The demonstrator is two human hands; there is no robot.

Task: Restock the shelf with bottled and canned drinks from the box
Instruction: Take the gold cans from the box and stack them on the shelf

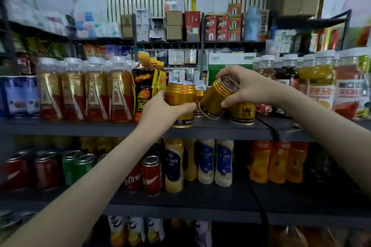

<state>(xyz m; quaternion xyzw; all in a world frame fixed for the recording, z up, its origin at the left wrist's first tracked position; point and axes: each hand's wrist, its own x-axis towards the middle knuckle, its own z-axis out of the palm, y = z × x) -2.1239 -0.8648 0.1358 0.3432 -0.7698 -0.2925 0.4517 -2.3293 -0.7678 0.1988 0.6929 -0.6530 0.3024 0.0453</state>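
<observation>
Shelf point(80, 126): left hand point(160, 110) grips upright can point(180, 94); right hand point(247, 88) grips tilted can point(214, 98), top rightward.

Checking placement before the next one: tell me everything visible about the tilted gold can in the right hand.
The tilted gold can looks like shiny metal, with ribbed rings below its dark lid and a dark band with small white print at the base. It leans, top toward the right, lid facing the camera. The right hand grips it around the top, thumb on its side. Its base is low over the shelf, beside an upright gold can; contact is unclear.
</observation>
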